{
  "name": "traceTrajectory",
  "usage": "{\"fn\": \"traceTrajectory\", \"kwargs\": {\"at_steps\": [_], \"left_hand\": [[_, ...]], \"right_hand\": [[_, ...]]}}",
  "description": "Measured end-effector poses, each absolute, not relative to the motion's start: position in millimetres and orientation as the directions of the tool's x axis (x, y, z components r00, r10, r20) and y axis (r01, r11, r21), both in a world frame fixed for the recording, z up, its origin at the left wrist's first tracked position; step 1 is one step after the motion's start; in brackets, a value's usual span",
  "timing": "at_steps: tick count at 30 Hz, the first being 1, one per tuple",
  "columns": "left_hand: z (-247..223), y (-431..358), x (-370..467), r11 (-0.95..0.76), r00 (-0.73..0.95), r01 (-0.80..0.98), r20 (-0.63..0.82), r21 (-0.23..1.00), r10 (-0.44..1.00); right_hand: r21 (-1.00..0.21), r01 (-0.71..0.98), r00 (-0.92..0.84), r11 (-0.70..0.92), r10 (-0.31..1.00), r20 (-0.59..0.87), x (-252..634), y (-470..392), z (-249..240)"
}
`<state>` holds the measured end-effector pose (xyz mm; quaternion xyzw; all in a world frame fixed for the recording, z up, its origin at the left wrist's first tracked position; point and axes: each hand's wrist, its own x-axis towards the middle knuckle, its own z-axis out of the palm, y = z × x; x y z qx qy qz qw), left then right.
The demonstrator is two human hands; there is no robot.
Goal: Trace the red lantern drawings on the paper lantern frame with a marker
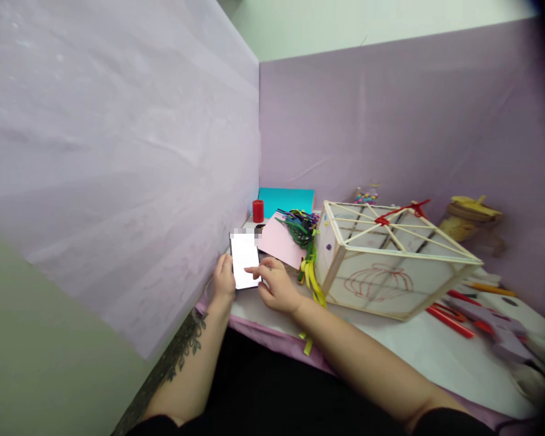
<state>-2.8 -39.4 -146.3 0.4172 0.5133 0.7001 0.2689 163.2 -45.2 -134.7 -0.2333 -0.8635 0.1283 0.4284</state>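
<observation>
Nearest you: both forearms reach in from the bottom edge over a dark lap, the left one tattooed.

Your left hand [223, 283]: fingers curled against the near-left edge of the phone [244, 259], steadying it rather than wrapped around it.

Your right hand [277, 286]: loosely bent, forefinger out, its tip on the lit screen; it clasps nothing.

Phone: lies flat on the table [418, 348] at its near-left corner, just beside the lilac side wall [118, 181]. The long axis runs away from you, the top end pointing to the far corner, slightly tilted left.

Beyond the phone: a pink card [279, 243], touching or overlapping its far-right edge, you cannot tell which; then a tangle of green and yellow ribbons [305, 242].

Right of these: a paper lantern [386, 260] on a stick frame, lying on its side, red string knotted on top.

Near right: red pencils [449, 320], blurred.

Farthest: a red candle [258, 211] and a teal sheet [287, 200] against the back wall.
</observation>
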Motion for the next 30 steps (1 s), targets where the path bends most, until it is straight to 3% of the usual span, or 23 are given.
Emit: {"fn": "traceTrajectory", "kwargs": {"at_steps": [15, 20, 23, 30], "left_hand": [[-151, -38, -5, -0.336, -0.487, 0.098, 0.340, 0.937, 0.805], [-149, -40, -3, -0.323, -0.480, 0.097, 0.328, 0.942, 0.814], [-149, -39, -3, -0.314, -0.485, 0.101, 0.322, 0.944, 0.813], [-150, -39, -4, -0.312, -0.498, 0.106, 0.322, 0.944, 0.805]], "right_hand": [[-0.430, 0.322, -0.554, 0.844, 0.536, 0.637, 161, -47, -133], [-0.504, 0.265, -0.276, 0.822, 0.566, 0.777, 164, -44, -132], [-0.606, 0.240, -0.113, 0.758, 0.642, 0.759, 163, -39, -136], [-0.682, 0.225, -0.121, 0.696, 0.714, 0.689, 161, -33, -145]]}}
